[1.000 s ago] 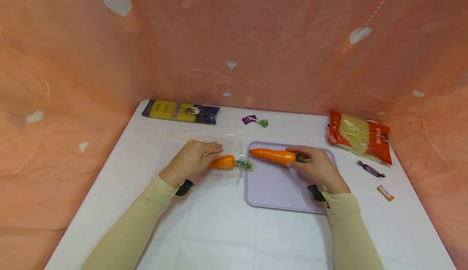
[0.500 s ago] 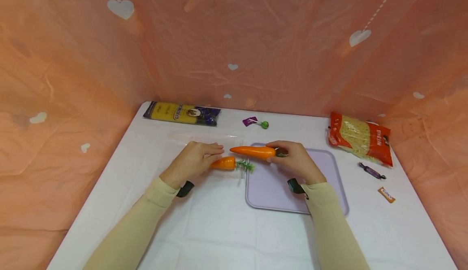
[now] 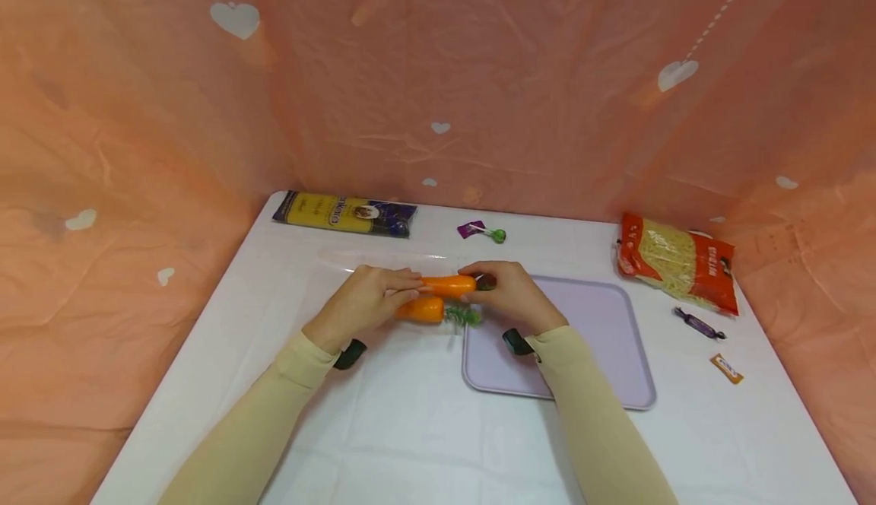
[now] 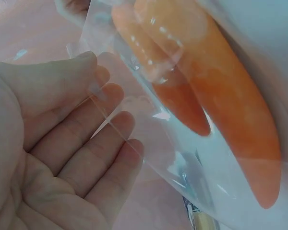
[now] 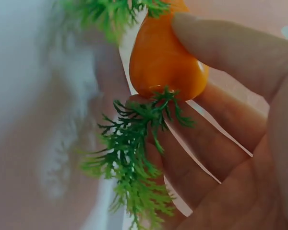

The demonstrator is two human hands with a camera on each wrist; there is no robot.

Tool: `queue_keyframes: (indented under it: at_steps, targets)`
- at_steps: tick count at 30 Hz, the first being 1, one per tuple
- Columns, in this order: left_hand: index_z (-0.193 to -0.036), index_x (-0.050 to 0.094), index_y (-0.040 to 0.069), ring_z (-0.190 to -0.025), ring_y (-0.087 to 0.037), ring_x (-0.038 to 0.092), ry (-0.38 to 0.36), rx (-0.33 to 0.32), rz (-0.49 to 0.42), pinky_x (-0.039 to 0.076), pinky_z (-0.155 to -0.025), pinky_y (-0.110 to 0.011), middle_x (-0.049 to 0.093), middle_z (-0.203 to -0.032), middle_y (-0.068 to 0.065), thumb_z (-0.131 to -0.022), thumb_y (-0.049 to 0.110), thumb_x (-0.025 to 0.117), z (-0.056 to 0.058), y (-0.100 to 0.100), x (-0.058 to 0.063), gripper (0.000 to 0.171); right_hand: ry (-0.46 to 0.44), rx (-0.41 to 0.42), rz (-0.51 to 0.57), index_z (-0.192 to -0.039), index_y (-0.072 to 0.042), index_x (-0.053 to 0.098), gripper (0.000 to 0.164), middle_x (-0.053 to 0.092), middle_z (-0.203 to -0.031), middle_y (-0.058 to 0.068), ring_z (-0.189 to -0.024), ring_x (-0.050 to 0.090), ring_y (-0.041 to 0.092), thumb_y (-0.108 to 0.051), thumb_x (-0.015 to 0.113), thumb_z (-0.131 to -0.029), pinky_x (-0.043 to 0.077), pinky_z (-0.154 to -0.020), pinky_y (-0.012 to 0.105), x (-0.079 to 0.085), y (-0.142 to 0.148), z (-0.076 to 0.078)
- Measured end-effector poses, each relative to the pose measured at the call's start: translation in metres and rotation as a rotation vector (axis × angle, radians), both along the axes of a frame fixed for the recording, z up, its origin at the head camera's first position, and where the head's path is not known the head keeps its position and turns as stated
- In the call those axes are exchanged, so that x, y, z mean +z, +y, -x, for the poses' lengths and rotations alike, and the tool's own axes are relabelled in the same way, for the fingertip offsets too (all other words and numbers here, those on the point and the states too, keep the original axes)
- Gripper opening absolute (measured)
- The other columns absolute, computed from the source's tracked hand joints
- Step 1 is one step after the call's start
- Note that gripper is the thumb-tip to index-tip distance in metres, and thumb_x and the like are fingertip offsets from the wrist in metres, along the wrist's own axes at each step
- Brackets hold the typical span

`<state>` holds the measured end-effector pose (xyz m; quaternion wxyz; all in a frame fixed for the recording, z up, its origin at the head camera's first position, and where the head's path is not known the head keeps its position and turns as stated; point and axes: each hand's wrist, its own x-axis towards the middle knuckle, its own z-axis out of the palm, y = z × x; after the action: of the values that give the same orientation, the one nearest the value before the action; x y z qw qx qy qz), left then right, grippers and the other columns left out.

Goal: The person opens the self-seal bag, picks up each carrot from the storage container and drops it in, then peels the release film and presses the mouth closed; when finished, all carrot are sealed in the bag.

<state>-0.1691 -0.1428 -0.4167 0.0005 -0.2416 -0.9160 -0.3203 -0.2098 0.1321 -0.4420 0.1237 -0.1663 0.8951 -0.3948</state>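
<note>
My left hand pinches the edge of a clear plastic bag, thumb on one side of the film and fingertips behind it. My right hand grips an orange carrot by its thick top end, its green fronds hanging beside the palm. This carrot points left, its narrow end reaching the left fingertips in the head view. Just nearer to me lies a second carrot, its fronds to the right and its tip hidden behind the left hand. Through the film, the left wrist view shows both tapering orange bodies.
A lilac tray lies under and right of my right forearm. Along the back are a yellow and blue pasta packet, a purple sweet, a green lollipop and a red pasta bag. Two wrapped sweets lie at right.
My right hand has carried its carrot left from over the tray to alongside the other carrot, at the left fingertips. My left hand has stayed nearly in place.
</note>
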Motion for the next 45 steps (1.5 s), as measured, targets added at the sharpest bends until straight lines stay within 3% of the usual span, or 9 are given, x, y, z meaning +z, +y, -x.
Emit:
queue_keyframes:
  at_steps: [7,13,19,25,30,34,38,42,45]
  targets:
    - [-0.122,0.074,0.016,-0.122,-0.019,0.067,0.024,-0.009,0.023,0.052,-0.105,-0.043,0.072,-0.126,0.0,-0.096,0.027,0.071,0.0,0.001,0.003,0.029,0.053,0.071,-0.011,-0.123,-0.025,0.072,0.038,0.072,-0.114,-0.005,-0.095,0.065,0.015,-0.033,0.08,-0.087,0.057,-0.094,0.035,0.001,-0.022,0.004]
    - [-0.12,0.075,0.015,-0.121,-0.02,0.067,0.071,-0.024,0.02,0.053,-0.105,-0.042,0.072,-0.125,-0.002,-0.096,0.026,0.071,0.001,-0.001,0.002,0.027,0.026,0.105,0.022,-0.12,-0.024,0.073,0.036,0.073,-0.111,-0.007,-0.094,0.066,0.015,-0.032,0.081,-0.087,0.058,-0.09,0.032,0.0,-0.039,0.006]
    - [-0.12,0.075,0.014,-0.12,-0.019,0.067,0.106,-0.051,0.021,0.054,-0.104,-0.043,0.073,-0.124,-0.002,-0.095,0.023,0.071,0.0,-0.001,0.002,0.027,0.016,0.124,0.038,-0.12,-0.025,0.074,0.035,0.073,-0.113,-0.008,-0.095,0.066,0.013,-0.032,0.081,-0.086,0.058,-0.091,0.031,-0.004,-0.049,0.009]
    - [-0.12,0.075,0.014,-0.12,-0.018,0.068,0.115,-0.057,0.014,0.055,-0.102,-0.042,0.073,-0.123,-0.002,-0.095,0.022,0.071,-0.001,-0.001,0.001,0.026,0.043,0.157,-0.021,-0.121,-0.024,0.073,0.035,0.073,-0.112,-0.008,-0.095,0.066,0.011,-0.034,0.079,-0.088,0.057,-0.091,0.03,-0.008,-0.056,0.011]
    - [-0.121,0.075,0.015,-0.12,-0.018,0.068,0.115,-0.061,0.017,0.055,-0.102,-0.041,0.073,-0.124,-0.002,-0.096,0.023,0.071,-0.001,-0.002,0.0,0.026,0.058,0.158,-0.06,-0.125,-0.02,0.072,0.038,0.073,-0.12,-0.004,-0.104,0.067,0.015,-0.035,0.077,-0.09,0.056,-0.098,0.035,-0.004,-0.059,0.007]
    - [-0.121,0.075,0.017,-0.121,-0.017,0.067,0.09,-0.044,0.04,0.054,-0.104,-0.041,0.072,-0.125,0.0,-0.097,0.024,0.07,-0.002,-0.001,0.0,0.026,0.097,0.097,-0.087,-0.13,-0.019,0.069,0.044,0.07,-0.129,-0.001,-0.119,0.065,0.02,-0.039,0.074,-0.092,0.053,-0.105,0.042,0.004,-0.052,-0.006]
    - [-0.119,0.076,0.018,-0.12,-0.018,0.068,0.062,-0.02,0.041,0.053,-0.105,-0.043,0.073,-0.124,0.0,-0.096,0.025,0.071,-0.003,0.001,0.0,0.025,0.217,-0.011,-0.053,-0.128,-0.016,0.07,0.04,0.068,-0.13,0.0,-0.124,0.062,0.022,-0.037,0.072,-0.094,0.05,-0.109,0.046,0.014,-0.042,-0.033]
    - [-0.119,0.077,0.018,-0.121,-0.018,0.067,0.059,-0.028,0.028,0.053,-0.105,-0.043,0.073,-0.124,0.0,-0.096,0.025,0.071,-0.002,0.001,-0.001,0.025,0.266,-0.074,0.089,-0.12,-0.016,0.073,0.028,0.073,-0.114,0.001,-0.103,0.068,0.017,-0.028,0.072,-0.094,0.058,-0.094,0.038,0.017,-0.043,-0.07]
    - [-0.118,0.077,0.019,-0.12,-0.019,0.068,0.06,-0.031,0.02,0.053,-0.105,-0.043,0.073,-0.124,-0.002,-0.096,0.026,0.071,-0.001,-0.001,-0.001,0.024,0.158,-0.031,0.207,-0.112,-0.015,0.075,0.021,0.075,-0.1,-0.002,-0.088,0.07,0.01,-0.025,0.071,-0.095,0.06,-0.08,0.029,0.012,-0.053,-0.093]
